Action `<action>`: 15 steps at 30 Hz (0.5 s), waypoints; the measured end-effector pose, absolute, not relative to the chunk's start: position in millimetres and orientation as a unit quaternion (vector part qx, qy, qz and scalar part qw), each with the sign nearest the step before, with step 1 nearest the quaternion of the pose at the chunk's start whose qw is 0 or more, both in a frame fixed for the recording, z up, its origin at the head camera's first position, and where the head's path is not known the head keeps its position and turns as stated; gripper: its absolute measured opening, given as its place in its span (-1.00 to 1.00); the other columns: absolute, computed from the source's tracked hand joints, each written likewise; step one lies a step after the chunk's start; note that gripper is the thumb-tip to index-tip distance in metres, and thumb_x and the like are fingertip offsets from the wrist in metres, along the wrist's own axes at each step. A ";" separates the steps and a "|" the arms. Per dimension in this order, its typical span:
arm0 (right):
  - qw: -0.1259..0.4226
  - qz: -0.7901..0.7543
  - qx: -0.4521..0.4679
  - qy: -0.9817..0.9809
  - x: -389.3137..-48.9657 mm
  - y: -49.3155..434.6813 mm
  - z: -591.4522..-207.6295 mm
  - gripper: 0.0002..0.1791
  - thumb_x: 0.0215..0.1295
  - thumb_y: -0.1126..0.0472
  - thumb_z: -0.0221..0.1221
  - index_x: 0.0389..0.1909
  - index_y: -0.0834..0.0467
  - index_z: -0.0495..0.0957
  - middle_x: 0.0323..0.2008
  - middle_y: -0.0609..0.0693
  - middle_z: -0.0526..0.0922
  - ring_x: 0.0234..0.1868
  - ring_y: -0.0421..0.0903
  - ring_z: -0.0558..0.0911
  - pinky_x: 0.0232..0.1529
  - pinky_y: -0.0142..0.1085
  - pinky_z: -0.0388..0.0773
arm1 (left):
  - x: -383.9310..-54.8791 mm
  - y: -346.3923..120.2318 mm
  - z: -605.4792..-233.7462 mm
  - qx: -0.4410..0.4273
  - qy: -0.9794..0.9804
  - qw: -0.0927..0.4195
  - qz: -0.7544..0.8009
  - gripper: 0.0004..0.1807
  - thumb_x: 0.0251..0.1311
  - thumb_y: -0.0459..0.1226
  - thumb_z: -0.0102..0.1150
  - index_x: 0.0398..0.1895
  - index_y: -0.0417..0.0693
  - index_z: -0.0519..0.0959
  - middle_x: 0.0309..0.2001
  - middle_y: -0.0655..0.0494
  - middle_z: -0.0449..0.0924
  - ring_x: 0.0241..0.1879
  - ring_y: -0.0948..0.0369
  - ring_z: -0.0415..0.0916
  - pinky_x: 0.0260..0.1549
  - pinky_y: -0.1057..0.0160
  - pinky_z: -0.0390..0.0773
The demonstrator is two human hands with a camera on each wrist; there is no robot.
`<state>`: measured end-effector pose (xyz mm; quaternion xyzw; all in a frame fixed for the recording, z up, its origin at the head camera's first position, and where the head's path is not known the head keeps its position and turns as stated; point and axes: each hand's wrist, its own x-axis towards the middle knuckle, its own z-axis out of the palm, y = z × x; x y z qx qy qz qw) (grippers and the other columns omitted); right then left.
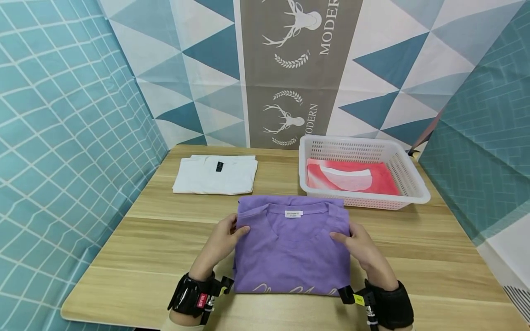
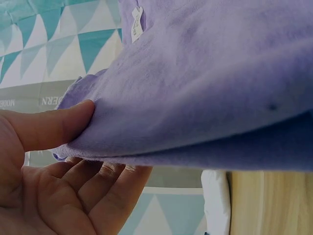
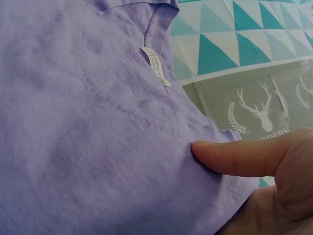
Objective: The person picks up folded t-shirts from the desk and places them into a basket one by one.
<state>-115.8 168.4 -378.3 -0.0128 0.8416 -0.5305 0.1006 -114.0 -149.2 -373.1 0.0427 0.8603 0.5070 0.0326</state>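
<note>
A folded purple T-shirt [image 1: 294, 257] lies at the near middle of the table, its collar and white label [image 1: 293, 214] facing up. On its left edge, my left hand [image 1: 225, 236] pinches the cloth, thumb on top. The left wrist view shows that thumb [image 2: 63, 125] over the fold and the fingers underneath. My right hand [image 1: 361, 243] grips the opposite edge the same way. In the right wrist view its thumb [image 3: 234, 156] presses the cloth near the neckline, while the fingers are mostly hidden beneath. Pale lettering shows along the shirt's near edge.
A folded white T-shirt [image 1: 215, 175] lies at the back left of the wooden table [image 1: 157, 262]. At the back right stands a white plastic basket [image 1: 407, 177] holding a folded red and white garment [image 1: 352, 177]. Patterned cloth walls enclose the table's back and sides.
</note>
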 end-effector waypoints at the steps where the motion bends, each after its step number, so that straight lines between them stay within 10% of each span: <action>1: 0.099 -0.530 -0.012 0.842 -115.3 168.9 -377.4 -0.55 0.31 0.35 0.09 0.18 0.45 0.35 0.17 0.35 0.50 0.06 -0.16 0.52 0.19 -0.22 0.43 | -113.4 -149.1 -372.2 0.044 0.860 0.033 0.508 -0.66 0.27 -0.39 0.13 0.07 -0.38 0.47 -0.02 -0.26 0.64 -0.01 -0.04 0.62 -0.02 0.08 0.62; 9: 0.108 -0.529 -0.009 0.842 -111.6 174.1 -371.9 -0.51 0.35 0.30 0.07 0.23 0.45 0.30 0.22 0.36 0.46 0.13 -0.09 0.50 0.24 -0.10 0.39 | -111.5 -148.2 -367.6 0.054 0.852 0.024 0.520 -0.66 0.26 -0.41 0.12 0.08 -0.38 0.47 -0.03 -0.26 0.65 -0.03 -0.02 0.63 -0.04 0.12 0.63; 15: 0.106 -0.535 -0.002 0.838 -108.9 176.3 -367.4 -0.53 0.34 0.31 0.07 0.21 0.45 0.33 0.20 0.35 0.48 -0.02 -0.36 0.47 0.07 -0.44 0.41 | -111.2 -146.0 -364.9 0.060 0.849 0.015 0.525 -0.65 0.25 -0.42 0.13 0.09 -0.39 0.47 -0.02 -0.28 0.65 -0.01 -0.06 0.63 -0.03 0.12 0.64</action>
